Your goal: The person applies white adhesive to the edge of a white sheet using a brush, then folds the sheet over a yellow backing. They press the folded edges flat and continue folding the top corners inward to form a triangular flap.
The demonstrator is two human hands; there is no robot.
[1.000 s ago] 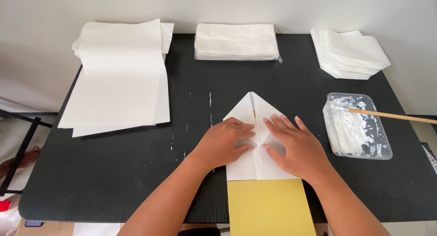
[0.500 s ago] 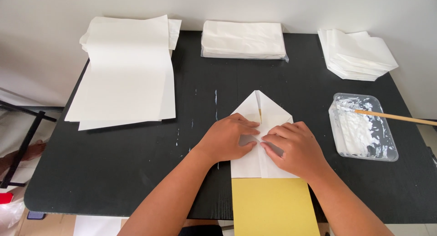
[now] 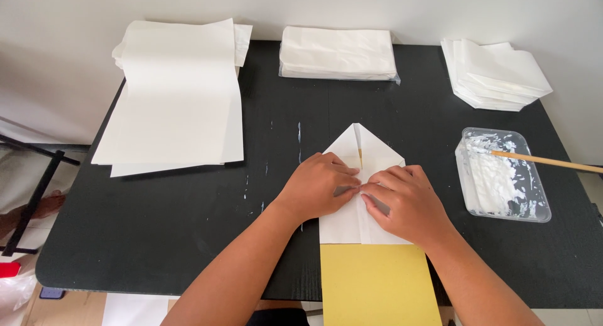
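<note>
A white sheet folded to a point [image 3: 366, 150] lies on the black table [image 3: 188, 238], over a yellow card [image 3: 377, 282] that sticks out past the near edge. My left hand [image 3: 317, 186] presses flat on the sheet's left flap. My right hand [image 3: 405, 203] presses on the right flap, and the fingertips of both hands meet at the centre crease. Neither hand grips anything.
A stack of large white sheets [image 3: 173, 93] lies at the far left, a wrapped pack of white paper [image 3: 338, 53] at the far middle, and a pile of folded white pieces [image 3: 496, 75] at the far right. A clear tray of white paste [image 3: 502, 175] holds a wooden stick [image 3: 546, 161].
Both hands have drawn closer together over the folded sheet, their fingertips now meeting at the centre crease. The camera has tilted slightly.
</note>
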